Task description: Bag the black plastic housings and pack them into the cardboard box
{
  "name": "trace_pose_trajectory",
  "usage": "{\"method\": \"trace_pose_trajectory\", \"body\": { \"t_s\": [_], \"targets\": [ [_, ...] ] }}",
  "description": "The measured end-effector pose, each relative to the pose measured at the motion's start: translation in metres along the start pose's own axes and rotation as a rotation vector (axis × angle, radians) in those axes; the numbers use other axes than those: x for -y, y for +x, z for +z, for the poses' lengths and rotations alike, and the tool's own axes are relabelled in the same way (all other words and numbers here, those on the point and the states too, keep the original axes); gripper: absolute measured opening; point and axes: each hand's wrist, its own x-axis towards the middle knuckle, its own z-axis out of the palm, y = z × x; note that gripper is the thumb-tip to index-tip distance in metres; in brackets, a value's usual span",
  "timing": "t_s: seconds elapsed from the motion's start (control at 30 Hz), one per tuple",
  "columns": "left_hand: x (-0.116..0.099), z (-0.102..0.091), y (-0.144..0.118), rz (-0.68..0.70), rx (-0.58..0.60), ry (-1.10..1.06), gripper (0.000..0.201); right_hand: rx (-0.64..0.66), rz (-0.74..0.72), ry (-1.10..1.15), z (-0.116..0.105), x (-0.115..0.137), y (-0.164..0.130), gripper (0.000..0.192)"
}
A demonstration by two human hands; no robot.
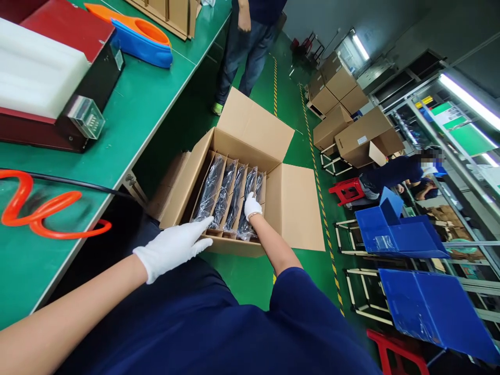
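White block [35, 67] is sitting on a red-and-black machine [99, 86] at far left, on the green table [156, 94]; an orange-red coiled hose [62, 235] is lying nearer, an orange-and-blue object [142, 47] farther back. Left hand [175, 245], white-gloved, is hovering at the open carton's [275, 200] near-left rim, fingers stretching out together, thumb standing apart, gripping nothing (contact with the carton: can't tell). Black items in clear plastic [235, 198] are standing in a row inside the carton, between cardboard dividers. Right hand [252, 205], also gloved, is reaching in at the row's right end, touching the wrapping; fingers are partly hiding, so can't tell if they're clamping. Another person [250, 47] is standing beyond the carton, beside the table. Farther right, cartons [336, 83] are stacking up, a second person [394, 174] is bending by a red stool [346, 191], and blue boxes [441, 312] are resting on pale stands.
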Motion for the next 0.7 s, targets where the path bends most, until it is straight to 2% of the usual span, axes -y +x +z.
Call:
{"method": "trace_pose_trajectory", "body": {
  "t_s": [0.17, 0.27, 0.33, 0.5, 0.6, 0.7],
  "targets": [
    [0.0, 0.0, -0.001, 0.006, 0.031, 0.029, 0.076, -0.007, -0.114, 0.026, 0.003, 0.01, 0.001, 0.044],
    [0.001, -0.001, 0.0, 0.02, 0.024, 0.028, 0.075, 0.004, -0.168, 0.044, 0.002, 0.02, 0.007, 0.042],
    [0.0, -0.001, 0.0, 0.017, 0.019, 0.02, 0.073, 0.048, -0.167, 0.054, 0.006, 0.032, 0.013, 0.045],
    [0.0, -0.003, 0.0, 0.02, 0.026, 0.046, 0.071, 0.085, -0.088, 0.08, 0.015, 0.053, 0.023, 0.069],
    [0.0, -0.004, 0.0, 0.015, 0.012, 0.037, 0.07, 0.031, -0.056, 0.102, 0.007, 0.049, 0.018, 0.073],
    [0.001, -0.004, 0.0, 0.01, -0.002, 0.009, 0.067, -0.05, -0.017, 0.112, -0.008, 0.035, 0.01, 0.064]
  ]
}}
